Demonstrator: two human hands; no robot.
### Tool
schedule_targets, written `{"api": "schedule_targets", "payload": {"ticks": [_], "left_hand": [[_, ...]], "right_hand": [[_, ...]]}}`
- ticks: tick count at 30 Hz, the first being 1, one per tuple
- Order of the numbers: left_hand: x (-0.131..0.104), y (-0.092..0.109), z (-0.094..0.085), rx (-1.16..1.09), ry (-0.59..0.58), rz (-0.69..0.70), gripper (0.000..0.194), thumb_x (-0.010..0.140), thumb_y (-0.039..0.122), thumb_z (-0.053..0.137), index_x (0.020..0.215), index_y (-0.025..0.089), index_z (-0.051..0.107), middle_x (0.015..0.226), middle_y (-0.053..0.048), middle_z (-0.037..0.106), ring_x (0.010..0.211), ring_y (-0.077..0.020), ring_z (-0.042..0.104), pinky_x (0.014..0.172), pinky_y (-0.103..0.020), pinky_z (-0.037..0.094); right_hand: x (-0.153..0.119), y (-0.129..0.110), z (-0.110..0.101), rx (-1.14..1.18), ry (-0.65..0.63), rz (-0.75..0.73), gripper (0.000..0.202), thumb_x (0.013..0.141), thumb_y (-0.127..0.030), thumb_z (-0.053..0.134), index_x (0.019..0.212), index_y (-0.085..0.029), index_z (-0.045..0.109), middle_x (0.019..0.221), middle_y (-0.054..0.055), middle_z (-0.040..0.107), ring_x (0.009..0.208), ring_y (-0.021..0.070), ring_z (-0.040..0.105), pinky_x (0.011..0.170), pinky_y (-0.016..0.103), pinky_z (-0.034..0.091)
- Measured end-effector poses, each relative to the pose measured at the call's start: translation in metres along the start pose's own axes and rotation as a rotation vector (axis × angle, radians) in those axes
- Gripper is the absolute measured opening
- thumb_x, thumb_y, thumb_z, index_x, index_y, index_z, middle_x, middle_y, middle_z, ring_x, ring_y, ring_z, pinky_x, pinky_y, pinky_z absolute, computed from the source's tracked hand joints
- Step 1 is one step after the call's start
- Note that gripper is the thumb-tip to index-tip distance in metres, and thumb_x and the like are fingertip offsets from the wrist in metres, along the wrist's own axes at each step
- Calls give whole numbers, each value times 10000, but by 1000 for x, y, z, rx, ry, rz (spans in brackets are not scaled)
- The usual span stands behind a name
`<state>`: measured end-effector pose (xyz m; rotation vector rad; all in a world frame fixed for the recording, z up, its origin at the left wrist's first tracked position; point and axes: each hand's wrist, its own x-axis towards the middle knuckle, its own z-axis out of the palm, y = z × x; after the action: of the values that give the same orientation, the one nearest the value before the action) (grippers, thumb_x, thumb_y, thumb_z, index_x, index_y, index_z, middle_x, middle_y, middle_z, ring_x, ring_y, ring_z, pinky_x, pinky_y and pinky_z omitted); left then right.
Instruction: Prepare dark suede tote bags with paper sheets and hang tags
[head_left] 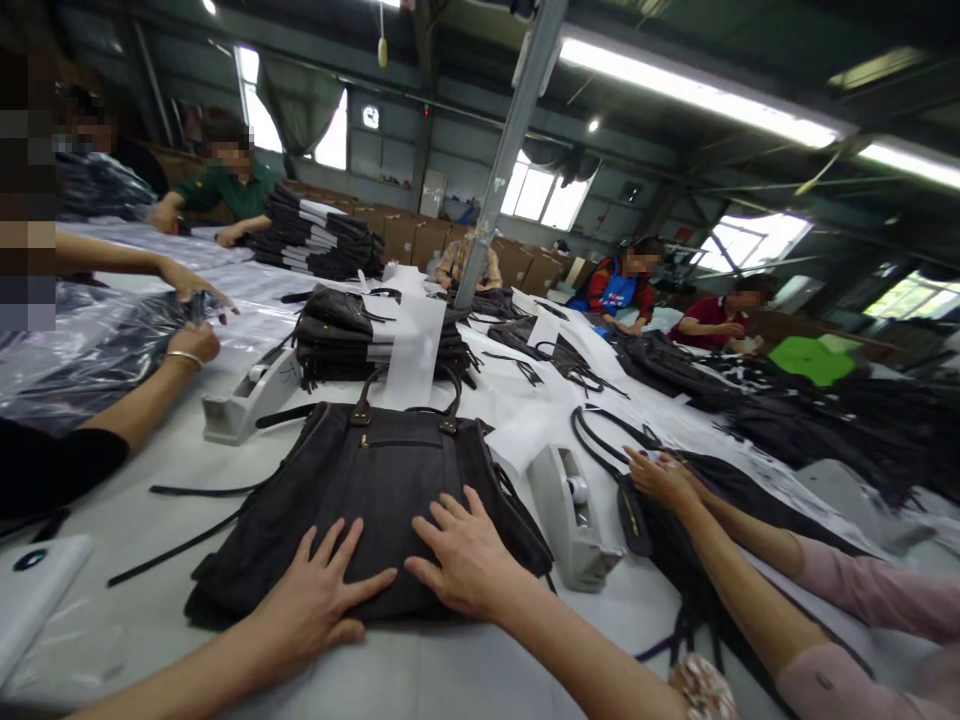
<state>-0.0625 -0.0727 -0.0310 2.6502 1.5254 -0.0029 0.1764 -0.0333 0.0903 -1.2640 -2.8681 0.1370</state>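
A black handbag lies flat on the white table before me, its handles pointing away. A short zip with a brass pull runs across its upper front, and a white paper strip stands at the handles. My left hand rests on the lower left of the bag, fingers spread. On its lower right lies my right hand, also spread flat. Loose black straps trail out from the bag's left side. Neither hand grips anything.
Tape dispensers stand left and right of the bag. Behind it is a stack of black bags. A co-worker's hands handle clear plastic at left; another's hands hold a black bag at right. A grey post rises beyond.
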Motion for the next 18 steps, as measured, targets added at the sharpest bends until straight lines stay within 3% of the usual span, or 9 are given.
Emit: {"api": "schedule_targets", "payload": {"ticks": [3,7,13,15,18], "left_hand": [[0,-1,2,-1,-6,-1,712,769,531,640,1389,493,293,1556,-127,176,1382,-450,188,1015,-692,224],[-2,-2,-3,-33,-25,17,659,802,546,588,1394,459,311,1554,-125,172,1391,-432,181,1034,-684,217],[4,-19,-40,-140,-207,99,487,926,550,312,1404,461,276,1512,-93,299,1384,-337,269,1045,-629,289],[3,-35,-49,-107,-126,105,477,922,544,338,1391,465,318,1474,-73,386,1366,-321,321,1061,-626,273],[-3,-51,-47,14,156,78,526,798,611,539,1294,439,506,1419,-65,471,1364,-394,291,1080,-685,146]], "right_hand": [[0,13,18,66,-49,-29,601,846,-652,434,1300,-264,499,1359,126,486,1343,339,301,1077,643,123],[-16,25,53,192,-104,77,743,781,-715,474,1411,-336,360,1541,85,231,1409,370,122,1061,677,133],[-23,27,66,263,-69,94,762,758,-719,507,1411,-357,355,1555,57,196,1424,343,72,1084,654,117],[-24,28,63,273,-47,104,751,762,-718,504,1406,-357,363,1553,57,202,1426,341,68,1087,653,111],[-30,28,58,308,-5,109,740,765,-722,503,1398,-361,372,1547,56,223,1429,329,70,1092,648,118]]}}
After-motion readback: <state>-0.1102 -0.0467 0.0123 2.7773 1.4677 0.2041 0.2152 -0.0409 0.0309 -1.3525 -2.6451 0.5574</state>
